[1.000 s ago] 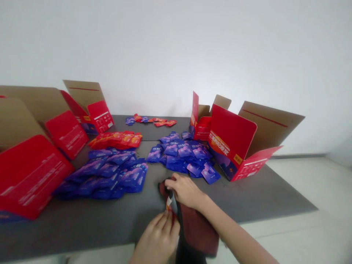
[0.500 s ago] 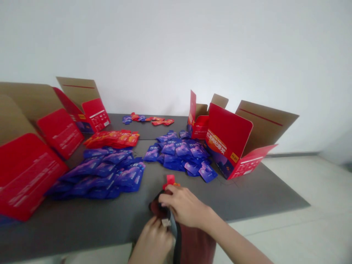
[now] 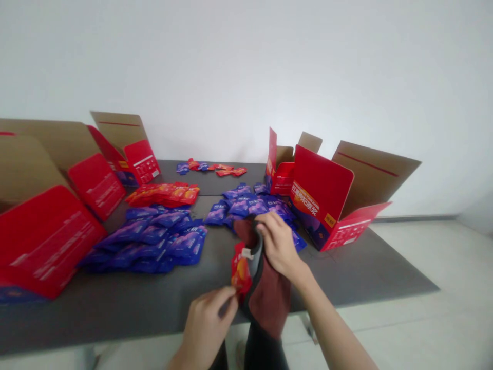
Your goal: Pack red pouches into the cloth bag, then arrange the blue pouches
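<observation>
My right hand (image 3: 278, 245) grips the top edge of a dark red cloth (image 3: 271, 298) with a black border and a grey inner side. The cloth hangs over the table's front edge. My left hand (image 3: 213, 313) pinches the lower end of a red packet (image 3: 241, 270) with an orange print. That packet lies against the left side of the cloth, below a small white tag (image 3: 247, 253). Behind my right hand is a pile of blue packets (image 3: 250, 204), partly covered by the hand and cloth.
Another blue pile (image 3: 150, 239) and a red pile (image 3: 165, 193) lie on the left of the grey table (image 3: 154, 303). Open red boxes stand at left (image 3: 50, 239) and right (image 3: 321, 198). Several small packets (image 3: 232, 171) lie at the back.
My right hand has lifted the cloth up and to the right. My left hand has moved out from the cloth's opening to its left side, and the red packet now shows more fully.
</observation>
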A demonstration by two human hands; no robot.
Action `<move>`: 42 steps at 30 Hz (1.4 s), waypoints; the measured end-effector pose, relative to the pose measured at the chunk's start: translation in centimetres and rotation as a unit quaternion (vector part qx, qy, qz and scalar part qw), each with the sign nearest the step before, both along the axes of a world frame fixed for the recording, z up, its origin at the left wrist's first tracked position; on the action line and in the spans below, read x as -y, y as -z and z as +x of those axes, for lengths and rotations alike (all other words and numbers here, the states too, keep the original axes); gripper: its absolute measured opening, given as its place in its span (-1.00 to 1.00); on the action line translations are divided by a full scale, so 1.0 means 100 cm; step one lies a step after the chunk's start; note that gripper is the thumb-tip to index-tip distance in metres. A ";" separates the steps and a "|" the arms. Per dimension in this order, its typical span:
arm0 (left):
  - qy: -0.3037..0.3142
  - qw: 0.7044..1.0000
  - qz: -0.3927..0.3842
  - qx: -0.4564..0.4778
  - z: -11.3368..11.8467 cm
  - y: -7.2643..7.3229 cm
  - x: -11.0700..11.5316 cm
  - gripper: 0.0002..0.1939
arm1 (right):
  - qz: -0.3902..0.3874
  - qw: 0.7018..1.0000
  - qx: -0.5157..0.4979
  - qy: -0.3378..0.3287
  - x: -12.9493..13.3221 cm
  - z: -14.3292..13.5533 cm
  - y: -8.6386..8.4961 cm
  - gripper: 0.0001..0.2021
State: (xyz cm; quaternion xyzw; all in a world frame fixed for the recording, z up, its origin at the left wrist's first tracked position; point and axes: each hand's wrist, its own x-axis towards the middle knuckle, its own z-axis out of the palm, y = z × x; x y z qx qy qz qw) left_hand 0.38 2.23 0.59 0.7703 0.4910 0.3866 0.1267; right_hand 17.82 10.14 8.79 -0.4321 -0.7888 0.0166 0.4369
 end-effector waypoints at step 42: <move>-0.054 0.949 0.231 -0.209 0.010 0.005 0.018 -0.75 | -0.132 0.936 0.311 -0.104 0.048 -0.014 0.002 -0.81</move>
